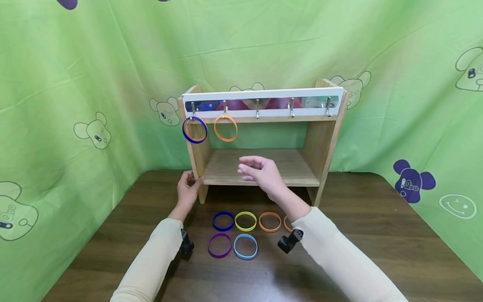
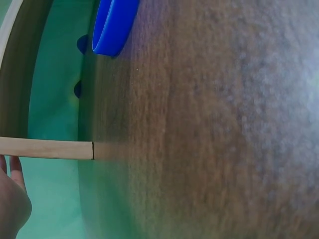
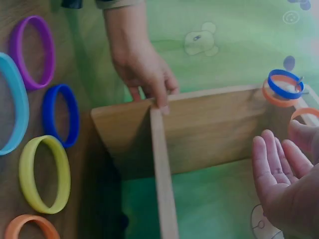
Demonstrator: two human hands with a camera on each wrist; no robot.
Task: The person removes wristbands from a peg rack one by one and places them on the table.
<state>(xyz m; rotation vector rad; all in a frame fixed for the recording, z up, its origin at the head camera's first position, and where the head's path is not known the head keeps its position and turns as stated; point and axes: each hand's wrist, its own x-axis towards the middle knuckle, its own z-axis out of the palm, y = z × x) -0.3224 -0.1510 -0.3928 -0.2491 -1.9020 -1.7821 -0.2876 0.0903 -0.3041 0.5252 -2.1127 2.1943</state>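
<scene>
My left hand (image 1: pixel 187 191) grips the left side panel of a wooden shelf (image 1: pixel 260 165), thumb on the front edge; in the left wrist view its fingers (image 2: pixel 17 172) touch that panel. My right hand (image 1: pixel 262 174) is raised in front of the shelf, its fingers loosely bent with nothing between them. Above it, an orange wristband (image 1: pixel 236 130) hangs from the second hook (image 1: pixel 224 107). On the leftmost hook (image 1: pixel 193 108) hangs a blue wristband (image 1: pixel 206 133) with an orange one behind it. The right wrist view shows the right palm (image 3: pixel 291 199) holding nothing.
On the brown table (image 1: pixel 143 235) lie a dark blue band (image 1: pixel 214 222), a yellow band (image 1: pixel 245 230), a purple band (image 1: pixel 219 255) and a light blue band (image 1: pixel 245 256). Two orange bands lie rightward, one partly behind my right sleeve (image 1: pixel 339 247). Three further hooks bear no bands.
</scene>
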